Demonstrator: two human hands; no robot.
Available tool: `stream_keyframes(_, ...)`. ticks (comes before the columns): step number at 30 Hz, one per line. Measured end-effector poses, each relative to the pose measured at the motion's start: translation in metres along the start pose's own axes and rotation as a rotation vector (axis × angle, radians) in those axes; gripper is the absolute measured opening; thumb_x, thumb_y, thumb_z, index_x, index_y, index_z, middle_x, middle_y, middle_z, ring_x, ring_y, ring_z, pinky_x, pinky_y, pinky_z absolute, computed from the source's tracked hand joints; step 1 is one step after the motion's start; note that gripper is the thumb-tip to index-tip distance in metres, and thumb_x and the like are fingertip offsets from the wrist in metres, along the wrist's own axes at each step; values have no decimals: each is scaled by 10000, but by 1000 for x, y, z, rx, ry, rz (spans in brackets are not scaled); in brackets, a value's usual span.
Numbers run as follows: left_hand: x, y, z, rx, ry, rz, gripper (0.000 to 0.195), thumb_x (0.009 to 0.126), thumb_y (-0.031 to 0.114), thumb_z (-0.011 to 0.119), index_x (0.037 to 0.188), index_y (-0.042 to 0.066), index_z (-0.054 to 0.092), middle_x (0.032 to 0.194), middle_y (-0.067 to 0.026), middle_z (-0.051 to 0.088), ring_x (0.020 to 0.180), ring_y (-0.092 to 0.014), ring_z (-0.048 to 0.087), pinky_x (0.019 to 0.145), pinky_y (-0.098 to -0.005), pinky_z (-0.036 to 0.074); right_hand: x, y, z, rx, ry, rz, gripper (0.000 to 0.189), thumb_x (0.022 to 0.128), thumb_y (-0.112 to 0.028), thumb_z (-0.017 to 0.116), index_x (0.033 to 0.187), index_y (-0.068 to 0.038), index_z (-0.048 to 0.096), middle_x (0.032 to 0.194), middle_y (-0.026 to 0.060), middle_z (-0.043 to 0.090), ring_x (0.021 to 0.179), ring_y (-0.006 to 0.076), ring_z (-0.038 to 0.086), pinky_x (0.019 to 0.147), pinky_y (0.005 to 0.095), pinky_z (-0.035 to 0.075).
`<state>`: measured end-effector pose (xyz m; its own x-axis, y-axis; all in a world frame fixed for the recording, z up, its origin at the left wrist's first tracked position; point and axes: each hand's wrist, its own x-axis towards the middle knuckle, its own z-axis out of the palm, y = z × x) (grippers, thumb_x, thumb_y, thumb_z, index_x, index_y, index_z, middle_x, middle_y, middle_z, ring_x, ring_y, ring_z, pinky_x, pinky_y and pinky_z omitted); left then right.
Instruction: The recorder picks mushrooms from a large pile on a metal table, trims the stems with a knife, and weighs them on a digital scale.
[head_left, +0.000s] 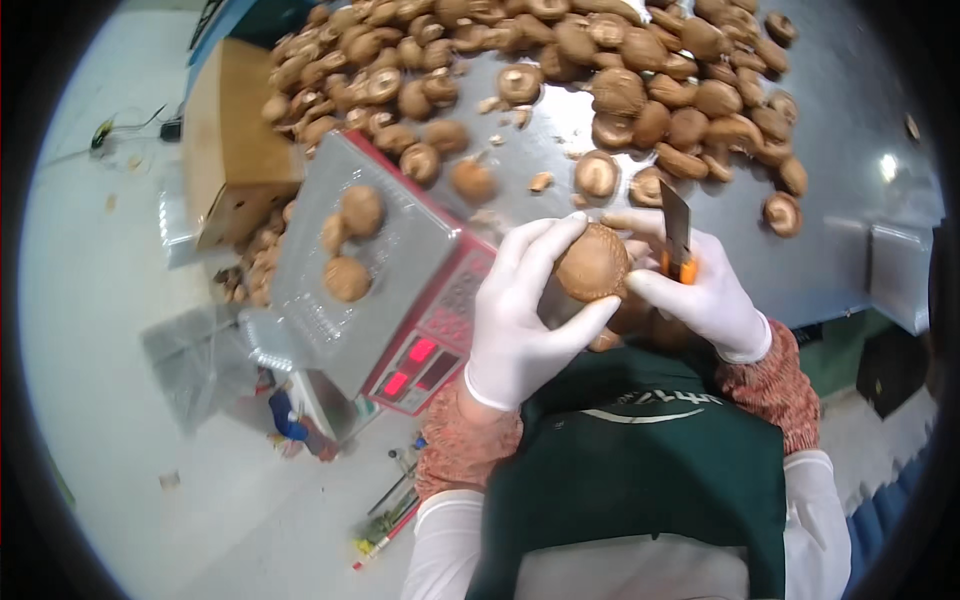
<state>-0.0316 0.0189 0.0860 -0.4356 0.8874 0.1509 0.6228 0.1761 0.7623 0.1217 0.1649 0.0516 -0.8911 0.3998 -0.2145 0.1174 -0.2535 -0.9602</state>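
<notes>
Both my hands wear white gloves. My left hand (525, 315) grips a round brown mushroom (592, 262) by its rim, cap facing up. My right hand (701, 292) holds a knife with an orange handle (679, 268), its blade (676, 217) pointing away from me; the thumb tip is at the edge of the same mushroom. A red-edged digital scale (390, 300) stands left of my left hand with several mushrooms (347, 279) on its metal pan. Beyond my hands, loose mushrooms (598, 174) and small stem pieces (541, 181) lie on the metal table (840, 150).
A large heap of mushrooms (645, 49) spreads over the far side of the table. At left stand a cardboard box (240, 127) and clear plastic packaging (187, 352). A clear plastic tray (900, 274) is at the table's right edge. More mushrooms lie beneath my hands, partly hidden.
</notes>
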Motion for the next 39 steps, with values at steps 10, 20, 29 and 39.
stream_keyframes(10, -34, -51, -91, 326, 556, -242, 641, 781, -7, 752, 1379, -4, 521, 1379, -135, 552, 1281, -259, 523, 1105, -378, 388, 6, 5, 1, 20, 62, 132, 347, 969, -118, 549, 1293, 1, 589, 899, 5, 678, 627, 0, 485, 557, 175, 404)
stream_keyframes(20, -30, -74, -119, 549, 194, -193, 533, 885, 88, 608, 1412, 63, 534, 1486, -172, 482, 1424, -374, 371, 1190, -508, 187, -8, 7, -12, 47, 185, 184, 309, 977, -149, 564, 1235, 14, 616, 875, 7, 678, 684, 36, 550, 594, 189, 432)
stream_keyframes(29, -24, -71, -116, 675, 202, -136, 402, 935, -2, 586, 1335, -27, 565, 1379, -178, 571, 1315, -288, 502, 1134, -397, 341, -25, 3, -48, -27, 320, 151, 352, 966, -150, 526, 1263, 11, 625, 829, 35, 682, 504, -5, 426, 500, 179, 346)
stream_keyframes(39, 67, -65, 85, 521, 33, 305, 447, 792, 29, 720, 1227, 64, 621, 1123, -147, 672, 1119, -361, 580, 968, -427, 476, -32, -2, -50, -41, 336, 114, 309, 977, -165, 566, 1229, -8, 651, 810, -22, 677, 572, 13, 476, 528, 192, 387)
